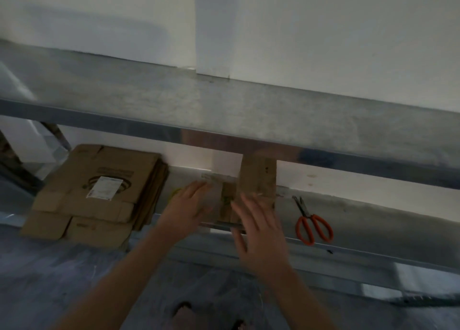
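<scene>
reaching with both hands for the small cardboard box (257, 180) on the lower shelf (373, 212), the person would do well to close in from 2 sides at once: the left hand (190, 205) to the box's left edge, the right hand (261, 232) to its near right corner, then draw it straight toward the near edge so the upright flap clears the upper shelf (224, 110). both hands have straight, spread fingers and hold nothing. the box sits between the stack of flattened cartons (99, 192) on the left and the orange scissors (314, 226) on the right, touching neither. motion blur smears the fingertips, so i cannot tell whether the left ones touch the box. the flap's top is hidden behind the upper shelf's rim, the box's near side is behind the hands, and its print is too dim to read
</scene>
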The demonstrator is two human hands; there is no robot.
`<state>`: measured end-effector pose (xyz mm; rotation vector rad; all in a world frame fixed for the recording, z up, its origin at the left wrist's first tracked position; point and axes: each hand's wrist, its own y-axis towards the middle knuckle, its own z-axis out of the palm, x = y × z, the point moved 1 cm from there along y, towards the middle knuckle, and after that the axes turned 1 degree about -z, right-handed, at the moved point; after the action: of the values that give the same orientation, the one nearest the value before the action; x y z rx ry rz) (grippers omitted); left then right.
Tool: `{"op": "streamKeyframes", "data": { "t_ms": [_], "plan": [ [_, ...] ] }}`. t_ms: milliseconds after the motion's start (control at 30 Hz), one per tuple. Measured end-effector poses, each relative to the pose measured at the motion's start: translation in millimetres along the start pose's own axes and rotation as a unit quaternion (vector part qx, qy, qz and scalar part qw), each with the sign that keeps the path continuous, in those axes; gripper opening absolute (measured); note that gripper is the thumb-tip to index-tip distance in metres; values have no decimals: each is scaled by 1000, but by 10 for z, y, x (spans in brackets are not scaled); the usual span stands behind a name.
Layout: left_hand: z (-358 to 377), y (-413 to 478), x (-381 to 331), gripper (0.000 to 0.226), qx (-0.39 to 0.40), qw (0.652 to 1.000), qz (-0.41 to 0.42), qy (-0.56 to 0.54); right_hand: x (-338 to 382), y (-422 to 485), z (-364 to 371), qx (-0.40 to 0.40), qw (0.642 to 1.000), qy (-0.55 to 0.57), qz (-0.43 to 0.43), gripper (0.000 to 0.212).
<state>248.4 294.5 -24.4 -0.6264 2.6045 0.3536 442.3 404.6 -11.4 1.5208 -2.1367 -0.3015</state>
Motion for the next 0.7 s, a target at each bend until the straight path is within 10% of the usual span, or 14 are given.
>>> {"op": "streamKeyframes", "data": {
  "t_ms": [133, 300, 700],
  "plan": [
    [-98, -255, 706, 57, 46, 983, 46, 172, 436, 93, 508, 94, 995, 8, -15, 54],
    [79, -303, 1316, 57, 170, 960, 62, 212, 506, 195, 1318, 278, 943, 27, 181, 62],
    [365, 12, 1394, 31, 171, 969, 110, 141, 463, 363, 1796, 301, 901, -90, 301, 32]
  ]
}}
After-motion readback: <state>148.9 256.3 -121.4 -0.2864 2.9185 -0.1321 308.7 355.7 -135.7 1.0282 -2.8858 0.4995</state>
